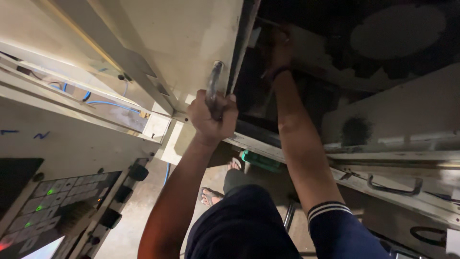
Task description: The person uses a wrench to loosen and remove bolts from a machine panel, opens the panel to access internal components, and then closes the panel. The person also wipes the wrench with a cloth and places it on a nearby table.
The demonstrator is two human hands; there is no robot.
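Left hand [212,116] fisted round door handle [214,82], steadying door [182,43] | right hand [281,48] past handle, in dark opening; grip can't tell.

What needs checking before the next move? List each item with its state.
1. Left hand closed around the metal door handle: ok.
2. Machine door slid aside, dark opening exposed: ok.
3. Right hand visible inside the machine opening: not ok, it sits in deep shadow.
4. What the right hand holds or touches: cannot tell, too dark.
5. Footing: sandalled feet on the floor, a green object lies close by: cannot tell if it is clear of the step.
6. Control panel with green lights lit: cannot tell the machine's state.
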